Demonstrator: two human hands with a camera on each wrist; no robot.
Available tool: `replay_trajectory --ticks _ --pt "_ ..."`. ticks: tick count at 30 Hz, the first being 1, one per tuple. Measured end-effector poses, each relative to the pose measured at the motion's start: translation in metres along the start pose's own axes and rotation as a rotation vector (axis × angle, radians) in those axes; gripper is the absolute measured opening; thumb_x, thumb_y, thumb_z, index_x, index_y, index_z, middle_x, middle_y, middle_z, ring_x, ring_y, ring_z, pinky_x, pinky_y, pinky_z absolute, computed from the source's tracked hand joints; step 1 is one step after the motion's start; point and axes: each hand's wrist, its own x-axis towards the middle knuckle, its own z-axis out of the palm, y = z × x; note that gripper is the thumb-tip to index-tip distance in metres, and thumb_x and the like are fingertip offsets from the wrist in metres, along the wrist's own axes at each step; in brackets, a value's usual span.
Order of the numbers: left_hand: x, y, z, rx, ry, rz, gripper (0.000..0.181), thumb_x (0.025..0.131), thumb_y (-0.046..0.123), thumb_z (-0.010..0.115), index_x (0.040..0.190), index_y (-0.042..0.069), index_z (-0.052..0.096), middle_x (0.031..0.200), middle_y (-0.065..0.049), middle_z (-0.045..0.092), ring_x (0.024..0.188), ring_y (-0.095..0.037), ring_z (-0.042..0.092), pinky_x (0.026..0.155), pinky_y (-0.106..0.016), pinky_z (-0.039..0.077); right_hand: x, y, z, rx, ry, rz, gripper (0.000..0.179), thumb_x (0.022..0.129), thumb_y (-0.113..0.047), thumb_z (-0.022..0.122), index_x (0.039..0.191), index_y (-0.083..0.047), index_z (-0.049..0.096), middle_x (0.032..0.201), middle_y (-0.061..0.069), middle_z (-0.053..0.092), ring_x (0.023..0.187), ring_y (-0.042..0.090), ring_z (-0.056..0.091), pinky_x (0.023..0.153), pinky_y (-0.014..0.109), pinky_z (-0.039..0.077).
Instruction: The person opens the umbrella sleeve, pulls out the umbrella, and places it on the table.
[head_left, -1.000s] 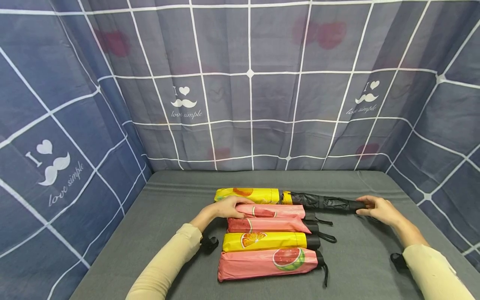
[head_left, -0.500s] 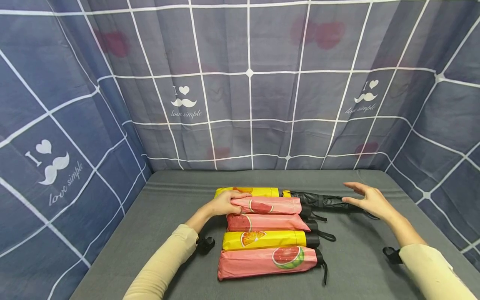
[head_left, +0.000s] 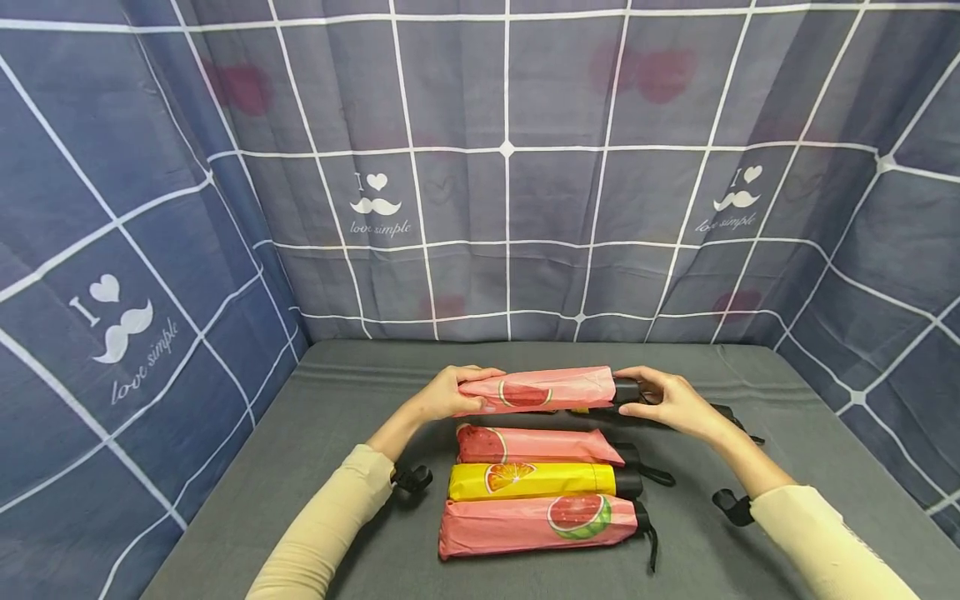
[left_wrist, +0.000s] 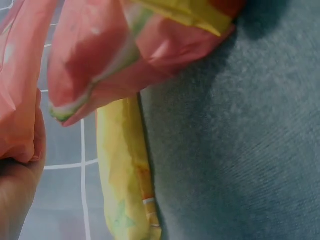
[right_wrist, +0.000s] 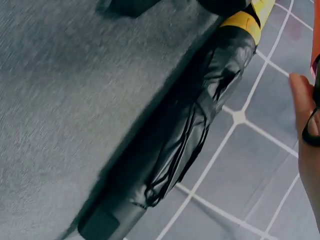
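Observation:
A folded umbrella in a pink watermelon-print sleeve [head_left: 555,388] is raised above the grey surface between both hands. My left hand [head_left: 442,395] grips its sleeved left end, thumb in front and fingers behind. At the other end my right hand [head_left: 670,402] pinches the black handle [head_left: 627,390]. Behind and below, mostly hidden in the head view, lies a black umbrella [right_wrist: 195,115] partly out of its yellow sleeve [left_wrist: 125,170]. Nearer the body are another pink-sleeved umbrella [head_left: 540,446], a yellow orange-print one [head_left: 551,481] and a pink watermelon one [head_left: 517,529].
The umbrellas lie on a grey cloth-covered table [head_left: 360,375]. A blue-grey checked curtain [head_left: 465,275] stands behind it and along both sides. Black wrist loops [head_left: 656,476] stick out to the right of the handles.
My left hand has lifted the pink umbrella off the row. My right hand has left the black umbrella's end and moved left onto the pink umbrella's handle.

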Motion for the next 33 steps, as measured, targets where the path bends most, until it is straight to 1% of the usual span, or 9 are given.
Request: replay_trajectory --ticks 3,6,14,18,21,24,26,31,33 --pt "-0.002 0.017 -0.001 -0.007 -0.017 -0.008 0.049 0.077 -0.008 0.067 0.125 -0.004 0.059 0.107 -0.011 0.060 0.084 -0.014 0.052 0.069 -0.025 0.047 0.002 -0.005 0.003 -0.007 0.026 -0.016 0.043 0.080 -0.013 0.076 0.120 -0.007 0.061 0.086 0.003 0.060 0.068 0.006 0.050 0.059 0.023 0.044" --pt "-0.003 0.020 0.000 0.006 -0.017 -0.004 0.050 0.076 -0.008 0.067 0.125 -0.003 0.059 0.109 -0.012 0.061 0.086 -0.014 0.052 0.070 -0.025 0.047 0.003 -0.008 0.004 -0.061 0.052 -0.011 0.040 0.078 -0.016 0.078 0.114 -0.008 0.064 0.071 0.000 0.048 0.060 0.006 0.036 0.051 0.025 0.032" --pt "-0.004 0.031 -0.002 0.056 -0.011 0.003 0.051 0.076 -0.007 0.068 0.125 -0.002 0.059 0.111 -0.013 0.062 0.088 -0.015 0.053 0.071 -0.025 0.046 0.001 -0.012 0.005 -0.050 0.058 -0.001 0.042 0.078 -0.014 0.078 0.117 -0.009 0.061 0.086 0.000 0.060 0.062 0.005 0.045 0.055 0.023 0.040" --pt "-0.006 0.033 -0.004 0.057 -0.020 -0.016 0.050 0.077 -0.006 0.068 0.126 -0.001 0.059 0.111 -0.012 0.062 0.088 -0.015 0.052 0.070 -0.025 0.046 -0.002 -0.022 0.006 -0.031 0.104 0.004 0.040 0.078 -0.009 0.077 0.115 -0.007 0.063 0.066 0.004 0.045 0.057 0.006 0.034 0.050 0.025 0.032" --pt "-0.007 0.033 -0.005 0.040 -0.027 -0.042 0.049 0.080 -0.004 0.067 0.128 0.000 0.058 0.111 -0.012 0.062 0.085 -0.013 0.053 0.069 -0.025 0.046 -0.003 -0.035 0.005 0.021 0.128 0.026 0.038 0.079 -0.006 0.076 0.114 -0.002 0.063 0.061 0.007 0.033 0.056 0.008 0.029 0.048 0.027 0.028" --pt "-0.007 0.031 -0.006 0.002 -0.033 -0.061 0.048 0.083 -0.001 0.066 0.129 0.000 0.057 0.113 -0.013 0.063 0.082 -0.012 0.054 0.067 -0.024 0.047 -0.005 -0.040 0.004 0.085 0.140 0.060 0.038 0.080 -0.005 0.074 0.116 0.001 0.062 0.063 0.001 0.032 0.056 0.008 0.029 0.047 0.027 0.029" --pt "-0.008 0.031 -0.006 -0.022 -0.032 -0.060 0.047 0.084 0.000 0.066 0.129 -0.001 0.056 0.114 -0.014 0.063 0.082 -0.012 0.054 0.068 -0.024 0.047 -0.006 -0.035 0.005 0.142 0.140 0.090 0.039 0.082 -0.006 0.073 0.118 0.001 0.061 0.069 -0.004 0.045 0.058 0.006 0.039 0.050 0.024 0.037" --pt "-0.011 0.031 -0.007 -0.069 -0.034 -0.040 0.048 0.085 0.001 0.067 0.131 -0.003 0.053 0.121 -0.017 0.060 0.088 -0.012 0.056 0.072 -0.025 0.048 -0.008 -0.011 0.006 0.293 0.132 0.168 0.042 0.086 -0.011 0.069 0.125 -0.001 0.057 0.103 -0.006 0.065 0.083 0.011 0.063 0.071 0.029 0.052" --pt "-0.013 0.031 -0.009 -0.091 -0.025 -0.040 0.048 0.085 -0.001 0.067 0.131 -0.004 0.053 0.123 -0.017 0.059 0.090 -0.012 0.056 0.074 -0.025 0.048 -0.009 -0.006 0.006 0.340 0.140 0.182 0.042 0.088 -0.012 0.068 0.126 0.000 0.056 0.104 -0.005 0.066 0.088 0.013 0.065 0.075 0.030 0.052"
